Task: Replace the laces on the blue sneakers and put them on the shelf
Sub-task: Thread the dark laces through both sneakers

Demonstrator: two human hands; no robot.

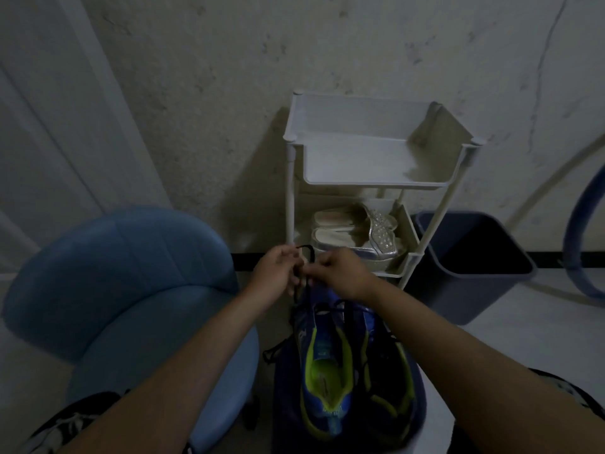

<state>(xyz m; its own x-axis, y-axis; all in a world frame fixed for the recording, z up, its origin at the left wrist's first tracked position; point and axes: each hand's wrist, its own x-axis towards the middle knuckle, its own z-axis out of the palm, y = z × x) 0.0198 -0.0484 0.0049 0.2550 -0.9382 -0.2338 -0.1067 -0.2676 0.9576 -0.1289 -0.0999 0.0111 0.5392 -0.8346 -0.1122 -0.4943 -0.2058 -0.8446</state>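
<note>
Pinching a black lace (311, 255) in left hand (276, 273) and right hand (340, 273) just before the white shelf rack (373, 183), seemingly mid-lacing, blue sneakers (327, 371) still lying in front of that rack, unshelved.

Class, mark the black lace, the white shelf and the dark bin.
black lace (304, 246), head view, its upper loop
white shelf (373, 184), head view, top tray's front rim
dark bin (458, 299), head view, front wall

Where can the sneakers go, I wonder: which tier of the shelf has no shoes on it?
The top tier. Its tray shows bare, while the tier below already holds a pair of pale sandals.
</note>
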